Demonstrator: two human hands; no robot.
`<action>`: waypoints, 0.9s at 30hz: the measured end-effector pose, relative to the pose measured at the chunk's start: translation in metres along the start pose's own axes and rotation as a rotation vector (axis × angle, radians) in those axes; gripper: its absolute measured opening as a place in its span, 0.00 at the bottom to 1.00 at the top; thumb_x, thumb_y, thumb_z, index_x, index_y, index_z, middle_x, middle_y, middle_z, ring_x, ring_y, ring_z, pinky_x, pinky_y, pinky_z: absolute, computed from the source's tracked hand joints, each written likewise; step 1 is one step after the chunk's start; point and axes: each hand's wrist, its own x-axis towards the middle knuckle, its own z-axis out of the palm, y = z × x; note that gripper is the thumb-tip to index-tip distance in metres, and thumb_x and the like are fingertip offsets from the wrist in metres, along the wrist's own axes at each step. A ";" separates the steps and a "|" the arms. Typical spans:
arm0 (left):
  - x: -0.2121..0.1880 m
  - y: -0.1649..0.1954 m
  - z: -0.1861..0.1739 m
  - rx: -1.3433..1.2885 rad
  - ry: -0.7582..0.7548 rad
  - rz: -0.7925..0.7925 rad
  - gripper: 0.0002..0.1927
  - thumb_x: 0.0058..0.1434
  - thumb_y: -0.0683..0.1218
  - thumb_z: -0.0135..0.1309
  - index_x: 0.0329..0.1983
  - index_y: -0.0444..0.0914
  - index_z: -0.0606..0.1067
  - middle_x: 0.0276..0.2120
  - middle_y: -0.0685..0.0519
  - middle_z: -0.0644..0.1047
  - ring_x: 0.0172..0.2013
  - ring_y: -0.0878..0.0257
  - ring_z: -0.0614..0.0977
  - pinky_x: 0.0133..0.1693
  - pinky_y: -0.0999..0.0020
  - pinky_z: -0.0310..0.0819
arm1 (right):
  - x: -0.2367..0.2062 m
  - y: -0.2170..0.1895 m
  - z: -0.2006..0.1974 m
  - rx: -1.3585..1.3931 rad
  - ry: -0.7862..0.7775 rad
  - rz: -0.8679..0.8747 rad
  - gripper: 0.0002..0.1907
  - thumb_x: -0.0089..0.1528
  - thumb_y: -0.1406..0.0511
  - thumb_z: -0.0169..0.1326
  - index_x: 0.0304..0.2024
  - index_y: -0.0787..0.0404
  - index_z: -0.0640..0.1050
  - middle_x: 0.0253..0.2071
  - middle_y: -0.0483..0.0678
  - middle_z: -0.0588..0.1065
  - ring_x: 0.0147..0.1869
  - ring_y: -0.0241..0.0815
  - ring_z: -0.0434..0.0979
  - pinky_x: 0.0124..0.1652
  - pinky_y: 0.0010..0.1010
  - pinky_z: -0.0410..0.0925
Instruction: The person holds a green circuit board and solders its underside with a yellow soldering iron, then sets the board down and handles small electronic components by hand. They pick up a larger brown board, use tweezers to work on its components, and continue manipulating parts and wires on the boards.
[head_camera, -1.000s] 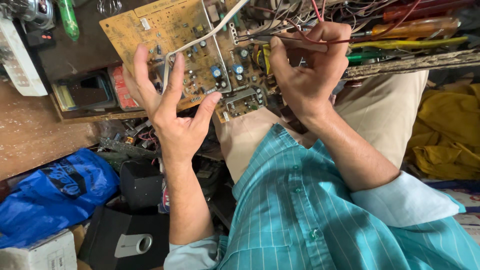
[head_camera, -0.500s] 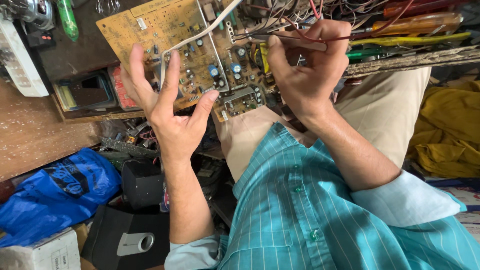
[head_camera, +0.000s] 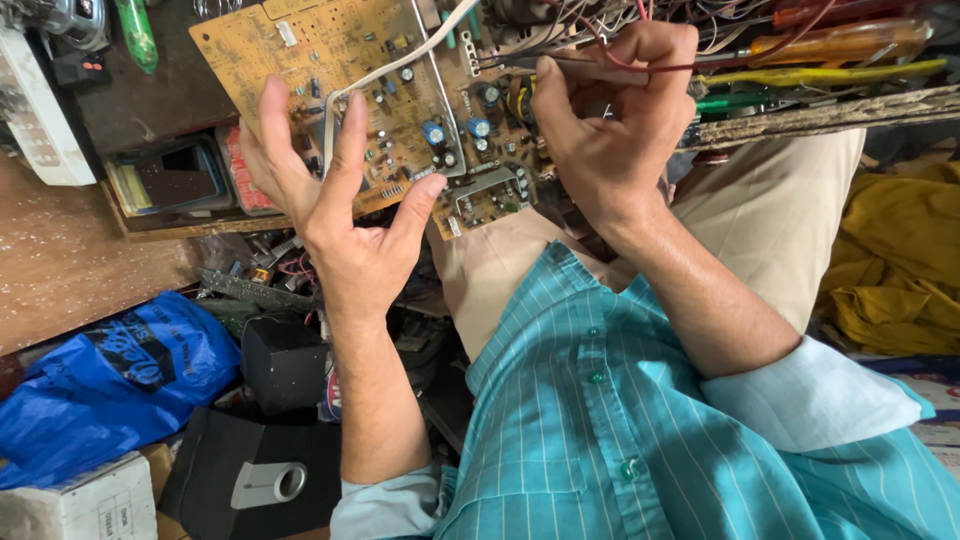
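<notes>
A tan circuit board (head_camera: 380, 100) studded with small blue capacitors and other parts rests tilted across the person's lap, its upper edge against the cluttered work surface (head_camera: 820, 105). The left hand (head_camera: 335, 215) is spread open, fingers fanned and pressed against the board's lower left side, the thumb stretched toward the board's lower edge. The right hand (head_camera: 610, 115) is curled closed, pinching a slim probe-like tool (head_camera: 555, 68) whose tip points at the board's upper right area; a red wire (head_camera: 680, 68) crosses over its knuckles. Screwdrivers (head_camera: 840, 45) with orange and yellow handles lie on the surface just beyond. A blue plastic bag (head_camera: 110, 375) sits low at left.
</notes>
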 end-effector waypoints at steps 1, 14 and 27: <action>0.000 0.001 -0.001 0.003 -0.005 -0.009 0.40 0.58 0.53 0.80 0.71 0.46 0.73 0.77 0.44 0.53 0.75 0.39 0.52 0.74 0.39 0.46 | 0.001 -0.002 0.000 -0.003 0.001 -0.006 0.25 0.73 0.80 0.64 0.50 0.63 0.58 0.42 0.51 0.78 0.42 0.30 0.80 0.36 0.20 0.73; 0.002 0.008 -0.002 -0.007 0.009 -0.001 0.40 0.59 0.53 0.80 0.72 0.47 0.73 0.75 0.44 0.53 0.75 0.39 0.52 0.72 0.40 0.44 | 0.003 -0.005 0.002 -0.089 0.016 -0.026 0.26 0.72 0.80 0.65 0.49 0.62 0.58 0.39 0.49 0.78 0.42 0.30 0.81 0.39 0.20 0.77; 0.001 0.005 0.001 -0.021 0.018 0.025 0.41 0.59 0.54 0.80 0.72 0.49 0.72 0.75 0.45 0.52 0.75 0.41 0.52 0.73 0.39 0.41 | 0.007 -0.009 0.001 -0.032 0.000 -0.016 0.26 0.71 0.81 0.62 0.49 0.62 0.57 0.39 0.48 0.74 0.43 0.30 0.79 0.39 0.20 0.75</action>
